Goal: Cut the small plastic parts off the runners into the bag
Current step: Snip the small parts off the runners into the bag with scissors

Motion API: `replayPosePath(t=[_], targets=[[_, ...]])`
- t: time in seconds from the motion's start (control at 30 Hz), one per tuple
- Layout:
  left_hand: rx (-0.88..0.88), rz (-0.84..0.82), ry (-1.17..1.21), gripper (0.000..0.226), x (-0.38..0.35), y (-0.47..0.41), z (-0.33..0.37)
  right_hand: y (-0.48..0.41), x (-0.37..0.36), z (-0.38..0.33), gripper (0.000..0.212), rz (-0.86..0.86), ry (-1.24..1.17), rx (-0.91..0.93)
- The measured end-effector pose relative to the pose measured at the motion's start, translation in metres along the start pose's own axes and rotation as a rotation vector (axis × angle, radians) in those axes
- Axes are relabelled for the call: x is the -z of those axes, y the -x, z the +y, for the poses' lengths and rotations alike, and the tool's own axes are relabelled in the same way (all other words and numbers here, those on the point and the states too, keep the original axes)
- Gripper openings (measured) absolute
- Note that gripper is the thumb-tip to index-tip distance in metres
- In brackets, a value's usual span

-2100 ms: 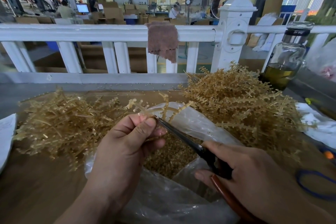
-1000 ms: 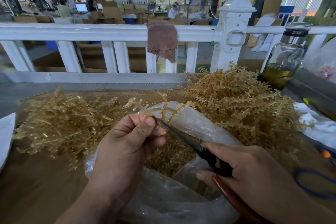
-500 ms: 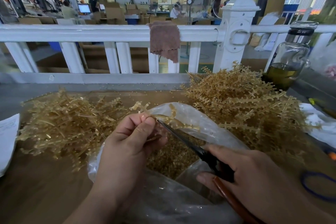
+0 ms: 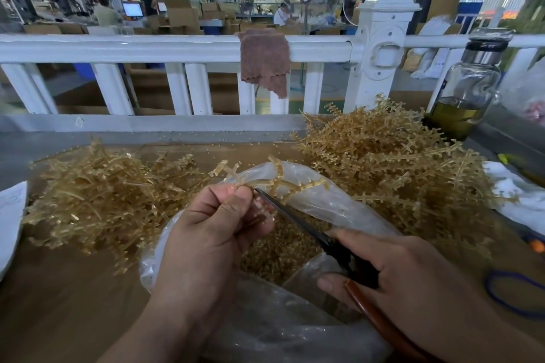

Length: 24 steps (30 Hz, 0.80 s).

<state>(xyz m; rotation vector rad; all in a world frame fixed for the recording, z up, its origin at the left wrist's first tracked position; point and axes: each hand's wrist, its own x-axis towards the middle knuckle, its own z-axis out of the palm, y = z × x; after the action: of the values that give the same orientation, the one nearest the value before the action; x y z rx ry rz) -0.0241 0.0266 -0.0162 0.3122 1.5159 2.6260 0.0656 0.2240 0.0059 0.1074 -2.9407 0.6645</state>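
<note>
Head view: runner (image 4: 274, 183) lifted slightly since last frame. Left hand (image 4: 212, 233) pinches it above bag (image 4: 324, 200); right hand (image 4: 413, 283) grips scissors (image 4: 295, 218), tip touching stem. Risk: blade beside fingertips could nick them, and parts could fly clear of the bag.

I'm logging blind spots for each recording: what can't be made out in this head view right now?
- Head view: the left hand covers the runner where it grips it.
- Head view: the right hand hides the scissors handles; whether the blades are apart is too fine to tell.
- Head view: the bag is cut off by the bottom edge.
- Head view: the cut parts are too small to count.
</note>
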Motion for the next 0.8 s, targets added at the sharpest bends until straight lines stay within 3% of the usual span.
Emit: replayPosePath(t=[0.43, 0.8], targets=[[-0.02, 0.018, -0.012, 0.017, -0.0035, 0.0021, 0.0012, 0.0017, 0.0028, 0.0001, 0.08, -0.059, -0.03, 0.01], [-0.061, 0.014, -0.059, 0.014, -0.0035, 0.004, -0.0006, 0.0043, 0.0003, -0.0016, 0.073, -0.005, -0.026, -0.003]])
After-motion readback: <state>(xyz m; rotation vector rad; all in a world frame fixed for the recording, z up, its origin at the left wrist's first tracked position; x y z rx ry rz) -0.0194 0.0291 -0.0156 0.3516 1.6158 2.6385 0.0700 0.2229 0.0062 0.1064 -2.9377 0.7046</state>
